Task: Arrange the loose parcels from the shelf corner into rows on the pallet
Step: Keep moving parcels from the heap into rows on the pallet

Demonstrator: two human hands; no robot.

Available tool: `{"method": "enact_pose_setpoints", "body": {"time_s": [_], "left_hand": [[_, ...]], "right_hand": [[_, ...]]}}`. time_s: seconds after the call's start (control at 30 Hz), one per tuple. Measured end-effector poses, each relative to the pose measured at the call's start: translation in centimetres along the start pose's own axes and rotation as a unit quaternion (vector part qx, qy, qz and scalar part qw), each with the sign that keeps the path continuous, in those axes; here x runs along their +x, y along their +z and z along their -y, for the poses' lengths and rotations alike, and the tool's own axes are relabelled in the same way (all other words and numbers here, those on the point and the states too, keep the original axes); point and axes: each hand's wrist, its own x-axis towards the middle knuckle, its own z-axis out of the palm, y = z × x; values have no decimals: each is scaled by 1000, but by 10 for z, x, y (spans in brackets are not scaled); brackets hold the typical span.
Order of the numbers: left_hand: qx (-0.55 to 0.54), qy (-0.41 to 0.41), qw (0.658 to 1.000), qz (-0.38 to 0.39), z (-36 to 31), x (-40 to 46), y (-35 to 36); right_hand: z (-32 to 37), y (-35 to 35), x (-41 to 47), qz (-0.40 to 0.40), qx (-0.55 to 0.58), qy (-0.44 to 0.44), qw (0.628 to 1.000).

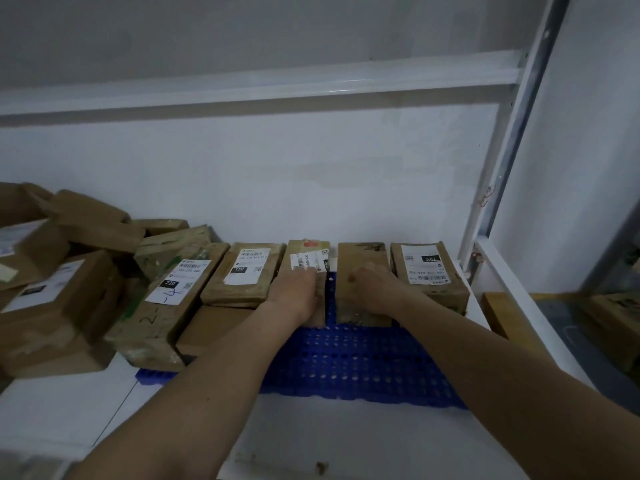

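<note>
The left hand (298, 289) lies flat, fingers straight, on a labelled parcel (306, 268); the right hand (375, 289) rests, fingers loosely bent, on the plain parcel (362, 263) beside it. Both stand on the blue pallet (353, 362). The cartons look stiff, taped, probably light; grip the long sides. Open pallet lies nearer than the hands; loose parcels (62, 271) crowd the left.

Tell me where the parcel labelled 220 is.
In the head view, the parcel labelled 220 lies left of centre, at the blue pallet's left edge, beside the parcel labelled 15H.
</note>
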Motion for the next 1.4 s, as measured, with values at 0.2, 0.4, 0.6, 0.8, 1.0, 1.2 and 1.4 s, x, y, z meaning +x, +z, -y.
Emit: {"method": "enact_pose_setpoints", "body": {"time_s": [0.2, 0.4, 0.6, 0.8, 1.0, 1.2, 1.4], "left_hand": [[41, -57, 996, -60, 25, -37, -15], [73, -131, 987, -57, 77, -79, -29], [81, -193, 975, -72, 150, -126, -49], [65, -251, 963, -68, 235, -187, -75], [56, -286, 955, -55, 320, -245, -87], [29, -320, 947, -29, 385, -291, -91], [-4, -327, 945, -8, 429, -319, -79]], "right_hand": [[53, 6, 3, -41, 61, -88, 993], [118, 11, -4, -30, 72, -149, 986], [199, 6, -10, -30, 70, -205, 976], [299, 13, -20, -1, 81, -254, 964], [392, 29, -29, 39, 104, -272, 956], [467, 49, -28, 30, 91, -274, 957], [519, 82, -30, 33, 74, -289, 954]]}}
